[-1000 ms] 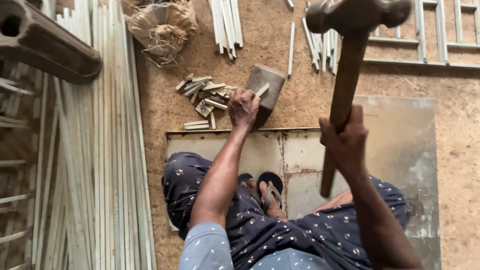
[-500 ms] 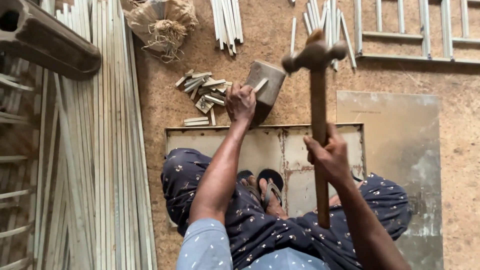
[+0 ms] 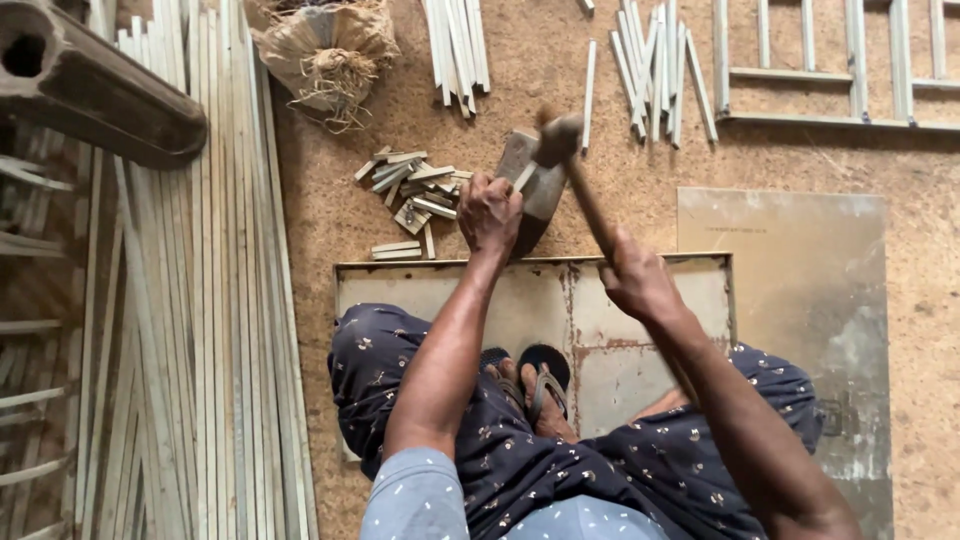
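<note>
My right hand (image 3: 638, 280) grips the wooden handle of a hammer (image 3: 560, 140), whose head sits down on top of a grey block (image 3: 528, 185) standing on the sandy floor. My left hand (image 3: 488, 212) is closed on a small pale wooden piece held against the top of that block, just left of the hammer head. A heap of short cut wooden pieces (image 3: 410, 195) lies left of the block. I sit on a rusty metal sheet (image 3: 620, 320) with my legs folded.
Long pale wooden slats (image 3: 200, 330) lie stacked at the left. A dark hollow beam (image 3: 95, 95) crosses the top left. A straw bundle (image 3: 325, 50), loose sticks (image 3: 655, 65) and a slatted frame (image 3: 850, 80) lie at the back. A grey board (image 3: 800, 290) lies at the right.
The hammer has swung down from high above to the top of the grey block. My right hand has moved forward with it. My left hand has stayed at the block.
</note>
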